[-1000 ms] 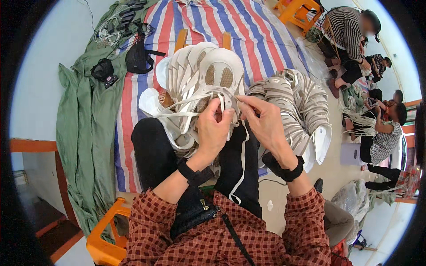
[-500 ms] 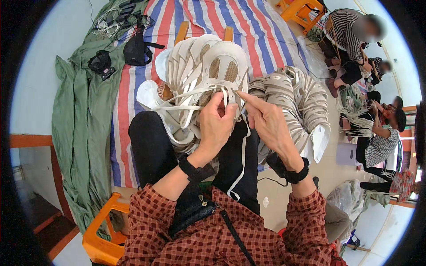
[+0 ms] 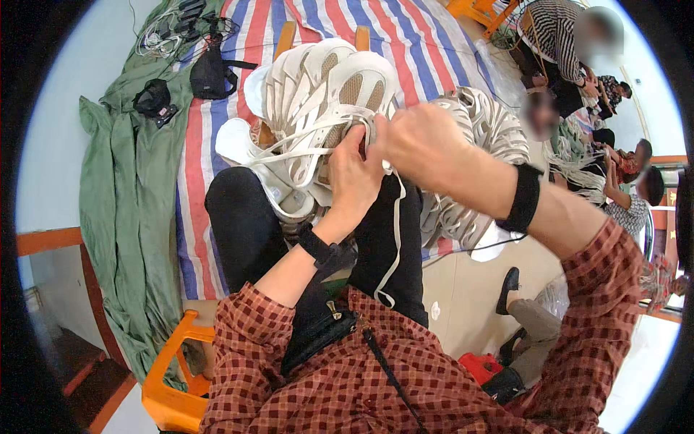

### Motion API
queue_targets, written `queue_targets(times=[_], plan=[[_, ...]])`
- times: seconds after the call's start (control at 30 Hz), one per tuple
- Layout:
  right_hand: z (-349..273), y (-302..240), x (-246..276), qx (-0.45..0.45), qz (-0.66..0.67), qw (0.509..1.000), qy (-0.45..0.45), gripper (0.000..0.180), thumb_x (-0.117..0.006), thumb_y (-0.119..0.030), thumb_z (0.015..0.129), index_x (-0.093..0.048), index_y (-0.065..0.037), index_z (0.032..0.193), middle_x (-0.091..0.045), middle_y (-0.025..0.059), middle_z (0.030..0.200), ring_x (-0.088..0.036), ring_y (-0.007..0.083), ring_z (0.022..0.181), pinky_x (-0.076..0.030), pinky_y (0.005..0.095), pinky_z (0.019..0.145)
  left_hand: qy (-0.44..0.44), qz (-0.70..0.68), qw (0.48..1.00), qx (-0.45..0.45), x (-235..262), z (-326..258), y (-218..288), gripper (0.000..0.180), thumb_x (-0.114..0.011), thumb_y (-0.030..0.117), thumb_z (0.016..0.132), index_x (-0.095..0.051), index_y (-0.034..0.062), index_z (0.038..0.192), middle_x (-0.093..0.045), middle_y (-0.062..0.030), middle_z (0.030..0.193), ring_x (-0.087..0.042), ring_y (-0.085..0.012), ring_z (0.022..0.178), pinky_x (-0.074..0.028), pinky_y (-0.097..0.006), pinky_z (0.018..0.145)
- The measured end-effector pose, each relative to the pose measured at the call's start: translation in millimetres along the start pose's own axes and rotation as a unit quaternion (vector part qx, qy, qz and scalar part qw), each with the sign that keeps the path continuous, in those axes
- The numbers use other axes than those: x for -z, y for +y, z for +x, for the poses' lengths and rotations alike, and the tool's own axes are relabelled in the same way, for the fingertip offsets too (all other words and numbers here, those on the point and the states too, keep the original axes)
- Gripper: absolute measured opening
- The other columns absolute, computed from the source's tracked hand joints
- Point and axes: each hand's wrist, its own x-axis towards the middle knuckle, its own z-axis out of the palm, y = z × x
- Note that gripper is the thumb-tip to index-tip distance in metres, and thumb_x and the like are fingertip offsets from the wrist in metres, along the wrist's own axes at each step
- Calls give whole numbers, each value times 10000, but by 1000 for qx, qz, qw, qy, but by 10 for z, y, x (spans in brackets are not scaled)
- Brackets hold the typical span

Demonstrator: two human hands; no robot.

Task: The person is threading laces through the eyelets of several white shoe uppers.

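Right hand (image 3: 423, 141) has lifted toward frame centre, fingers pinching the white lace (image 3: 394, 239) taut (lacing advancing); left hand (image 3: 354, 177) grips the sneaker (image 3: 340, 108).

A stack of shoe uppers (image 3: 318, 108) rests on the person's lap, its near end between the left hand (image 3: 354, 181) and the right hand (image 3: 419, 145), which meet over it; a lace (image 3: 396, 231) hangs from the hands down across the lap. Just right of that stack, a second pile of uppers (image 3: 477, 145) lies on the sheet (image 3: 434, 43) spread on the floor. A cloth (image 3: 123, 217) lies along the sheet's left edge, with two bags (image 3: 210, 72) at its far end. The person sits on a stool (image 3: 170, 390), at the lower left. Other people sit at the far right.
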Motion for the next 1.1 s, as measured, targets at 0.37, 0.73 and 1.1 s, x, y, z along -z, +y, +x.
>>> queue_targets(times=[0.37,0.73,1.1], plan=[[-97,286,118,50,107,993,-14,118,-595,-134,721,-586,-33,782,-599,120,599,-632,295,561,-485,385,467,-3,40,999,36,20,-270,145,223,-549,142,804,-563,-11,966,-596,-274,846,-552,-469,848,-436,-476,703],[39,443,45,198,-35,979,23,90,-597,-147,721,-588,-64,686,-593,81,585,-639,236,572,-482,343,474,52,-72,989,117,-214,-42,-35,289,-622,224,775,-531,-32,679,-501,-165,556,-455,-260,522,-367,-398,539],[143,128,-2,8,129,991,-47,96,-616,-170,739,-681,-105,765,-652,144,700,-660,278,688,-507,390,585,42,-126,988,74,-214,-158,-200,219,-559,186,843,-596,-19,776,-561,-114,597,-525,-157,575,-409,-335,552]])
